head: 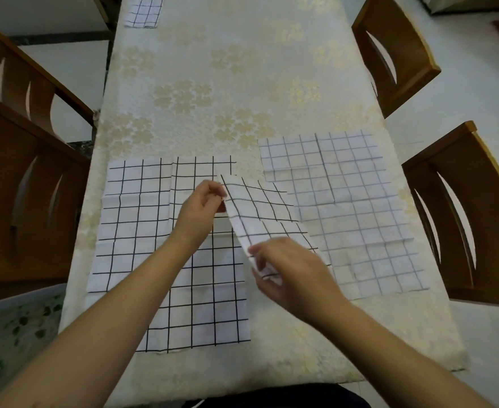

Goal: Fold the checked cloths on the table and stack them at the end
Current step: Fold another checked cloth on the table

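A white cloth with bold black checks (142, 231) lies flat on the left of the table. Its right part (265, 210) is lifted and folded over. My left hand (201, 207) pinches the far corner of that lifted part. My right hand (289, 269) grips its near corner, the fingers curled round the edge. A second white cloth with fainter grey checks (360, 207) lies spread flat to the right, partly under the lifted flap. A small folded checked cloth (145, 10) sits at the far left end of the table.
The long table carries a cream tablecloth with gold flowers (227, 83). Wooden chairs stand on the left (21, 160) and on the right (466, 207), another at the far right (389, 51). A white plastic stool with green leaves (18, 325) stands at the near left.
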The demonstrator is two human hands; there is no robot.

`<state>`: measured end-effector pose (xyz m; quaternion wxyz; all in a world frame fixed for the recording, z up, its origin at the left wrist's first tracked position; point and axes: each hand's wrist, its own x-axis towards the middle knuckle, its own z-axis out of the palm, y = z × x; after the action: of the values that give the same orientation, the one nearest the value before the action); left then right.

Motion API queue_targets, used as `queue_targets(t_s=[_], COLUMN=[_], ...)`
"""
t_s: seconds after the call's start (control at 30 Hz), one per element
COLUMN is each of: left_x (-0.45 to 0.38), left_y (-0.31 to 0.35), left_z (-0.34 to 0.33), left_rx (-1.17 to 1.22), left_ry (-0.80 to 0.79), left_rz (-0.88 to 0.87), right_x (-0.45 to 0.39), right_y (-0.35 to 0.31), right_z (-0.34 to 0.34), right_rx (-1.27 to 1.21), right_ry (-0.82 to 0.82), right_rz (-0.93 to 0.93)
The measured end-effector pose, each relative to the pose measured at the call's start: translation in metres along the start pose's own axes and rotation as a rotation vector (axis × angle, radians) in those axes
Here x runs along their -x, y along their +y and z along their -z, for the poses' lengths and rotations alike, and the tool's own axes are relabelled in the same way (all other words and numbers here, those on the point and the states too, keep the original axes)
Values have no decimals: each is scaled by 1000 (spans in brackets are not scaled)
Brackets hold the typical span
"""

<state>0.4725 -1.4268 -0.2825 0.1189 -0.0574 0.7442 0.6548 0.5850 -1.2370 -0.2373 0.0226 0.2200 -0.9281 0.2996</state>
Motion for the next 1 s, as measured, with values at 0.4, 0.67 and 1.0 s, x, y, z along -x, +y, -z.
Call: queue_targets(t_s=[0.4, 0.67, 1.0], left_x=[1, 3, 30], left_y=[-87, -73, -63], left_z=[1, 1, 3], left_rx=[-58, -212, -204], left_ry=[91, 68, -177], left_rz=[416, 359, 67], right_x=[32, 26, 22], right_y=[75, 94, 102], right_z=[-95, -95, -95], right_rx=[-25, 143, 115], right_ry=[-351, -408, -251], right_rz=[-469, -377, -445])
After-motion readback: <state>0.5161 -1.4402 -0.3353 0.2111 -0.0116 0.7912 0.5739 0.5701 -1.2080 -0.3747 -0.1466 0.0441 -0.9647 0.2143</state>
